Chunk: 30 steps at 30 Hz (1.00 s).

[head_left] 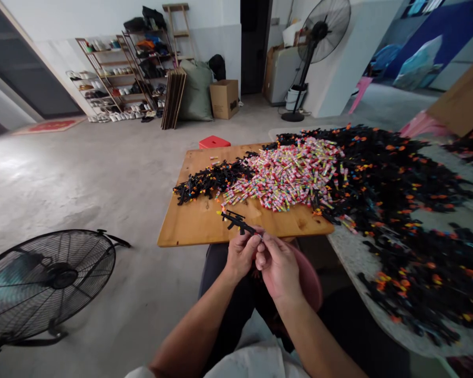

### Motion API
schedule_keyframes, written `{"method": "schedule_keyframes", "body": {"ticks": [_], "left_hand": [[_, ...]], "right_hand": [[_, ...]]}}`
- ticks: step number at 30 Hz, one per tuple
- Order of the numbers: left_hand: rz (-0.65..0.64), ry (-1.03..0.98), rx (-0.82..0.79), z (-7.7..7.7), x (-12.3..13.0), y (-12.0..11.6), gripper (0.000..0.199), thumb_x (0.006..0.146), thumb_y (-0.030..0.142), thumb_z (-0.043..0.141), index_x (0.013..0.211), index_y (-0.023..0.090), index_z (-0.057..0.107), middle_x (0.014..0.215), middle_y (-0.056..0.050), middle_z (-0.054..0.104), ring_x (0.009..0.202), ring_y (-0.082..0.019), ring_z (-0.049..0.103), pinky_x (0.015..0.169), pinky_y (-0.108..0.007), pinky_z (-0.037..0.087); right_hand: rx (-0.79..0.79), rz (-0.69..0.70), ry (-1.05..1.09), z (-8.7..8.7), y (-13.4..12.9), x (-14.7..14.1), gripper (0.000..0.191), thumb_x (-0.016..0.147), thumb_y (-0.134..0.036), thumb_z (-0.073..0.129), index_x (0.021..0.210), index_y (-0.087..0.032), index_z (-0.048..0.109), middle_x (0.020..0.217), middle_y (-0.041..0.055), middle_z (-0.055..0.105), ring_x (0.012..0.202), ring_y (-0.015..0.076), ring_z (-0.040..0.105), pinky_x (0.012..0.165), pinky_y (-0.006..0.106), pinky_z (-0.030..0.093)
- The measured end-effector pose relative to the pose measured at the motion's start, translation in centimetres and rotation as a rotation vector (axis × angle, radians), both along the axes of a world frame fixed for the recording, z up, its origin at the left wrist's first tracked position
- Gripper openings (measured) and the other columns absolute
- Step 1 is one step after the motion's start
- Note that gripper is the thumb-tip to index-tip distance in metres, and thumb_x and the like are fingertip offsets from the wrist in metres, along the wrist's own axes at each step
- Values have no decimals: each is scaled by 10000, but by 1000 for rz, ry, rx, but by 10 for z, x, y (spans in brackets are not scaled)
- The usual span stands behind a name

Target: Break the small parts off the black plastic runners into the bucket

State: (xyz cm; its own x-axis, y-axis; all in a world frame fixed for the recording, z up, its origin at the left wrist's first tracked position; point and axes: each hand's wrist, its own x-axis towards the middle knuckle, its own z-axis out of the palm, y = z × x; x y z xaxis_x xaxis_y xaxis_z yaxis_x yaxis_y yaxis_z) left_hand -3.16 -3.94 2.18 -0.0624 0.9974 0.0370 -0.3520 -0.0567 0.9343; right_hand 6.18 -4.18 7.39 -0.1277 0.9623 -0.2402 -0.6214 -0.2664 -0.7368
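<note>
Between my hands is a small black toy gun [236,221] with a yellow tip, pointing up and to the left over the near edge of the wooden board [173,226]. My left hand [241,253] grips its rear part, fingers closed. Close against it, my right hand [275,258] pinches at the gun's back end; what lies between those fingertips is too small to make out. Beyond them lies a heap of small pink-and-white wrapped tubes [289,173]. A pile of black toy guns [213,181] with orange tips sits to its left.
A grey table [350,257] on the right bears large piles of black toy guns [402,168]. Below my hands is a pink basin [309,273]. A floor fan [59,275] stands at left, a red stool [214,142] behind the board. Shoe racks [114,79] line the back wall.
</note>
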Motion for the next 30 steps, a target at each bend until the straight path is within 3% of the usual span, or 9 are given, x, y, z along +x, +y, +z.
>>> {"method": "schedule_keyframes", "body": {"ticks": [4, 8, 12, 15, 17, 19, 24, 27, 30], "left_hand": [[-121, 226, 15, -6, -16, -2, 580, 918, 530, 712, 1347, 146, 632, 815, -30, 719, 604, -133, 672, 599, -249, 559], [-302, 662, 2, -10, -81, 8, 426, 869, 433, 772, 1192, 157, 735, 997, -77, 778, 863, -193, 723, 769, -271, 566], [-73, 1042, -110, -1, -156, 39, 242, 888, 390, 708, 990, 185, 789, 944, -41, 787, 851, -196, 716, 788, -270, 545], [365, 1196, -128, 13, -188, 79, 268, 962, 319, 577, 1102, 196, 770, 1028, -54, 783, 930, -203, 710, 859, -285, 532], [508, 1324, -142, 23, -196, 108, 288, 988, 302, 531, 1127, 200, 762, 1084, -73, 770, 1011, -219, 694, 938, -311, 514], [549, 1462, -139, 31, -197, 136, 308, 1009, 316, 502, 1156, 210, 751, 1180, -97, 738, 1135, -246, 654, 1020, -346, 484], [322, 1720, -259, 32, -186, 183, 449, 967, 487, 583, 1283, 182, 677, 1392, -188, 581, 1311, -359, 524, 1044, -450, 478], [198, 1758, -284, 23, -182, 189, 476, 940, 488, 620, 1306, 185, 651, 1414, -184, 525, 1279, -352, 541, 996, -430, 503], [116, 1750, -190, 13, -180, 182, 339, 955, 407, 604, 1248, 255, 678, 1325, -101, 567, 1190, -266, 592, 961, -349, 510]], "right_hand": [[61, -15, -265, -26, -1, 23, 336, 865, -488, 746, 749, -191, 641, 552, -39, 547, 434, 91, 448, 434, 229, 358], [49, 57, -741, -79, -3, 78, 381, 879, -564, 686, 861, -184, 710, 573, -22, 580, 474, 133, 510, 452, 246, 385], [-11, 171, -984, -125, 2, 125, 469, 852, -641, 618, 920, -191, 730, 591, 0, 626, 485, 186, 579, 485, 292, 457], [146, 316, -1280, -125, 17, 128, 403, 861, -602, 621, 880, -221, 753, 720, 55, 739, 638, 234, 692, 613, 318, 506], [318, 356, -1425, -110, 33, 107, 358, 923, -541, 576, 868, -234, 752, 846, 82, 784, 805, 257, 736, 721, 324, 509], [474, 347, -1482, -87, 53, 67, 347, 1000, -459, 489, 941, -230, 744, 967, 92, 796, 926, 252, 739, 807, 321, 497], [704, 418, -1652, -43, 100, -59, 287, 1038, -374, 489, 1093, -207, 716, 1101, 97, 765, 1026, 231, 705, 851, 295, 483], [686, 446, -1781, -46, 116, -107, 353, 1013, -356, 561, 1297, -164, 650, 1289, 152, 700, 1083, 248, 690, 853, 305, 495], [679, 424, -1834, -63, 120, -117, 346, 1043, -267, 481, 1316, -123, 637, 1331, 186, 673, 1088, 251, 690, 854, 314, 495]]}}
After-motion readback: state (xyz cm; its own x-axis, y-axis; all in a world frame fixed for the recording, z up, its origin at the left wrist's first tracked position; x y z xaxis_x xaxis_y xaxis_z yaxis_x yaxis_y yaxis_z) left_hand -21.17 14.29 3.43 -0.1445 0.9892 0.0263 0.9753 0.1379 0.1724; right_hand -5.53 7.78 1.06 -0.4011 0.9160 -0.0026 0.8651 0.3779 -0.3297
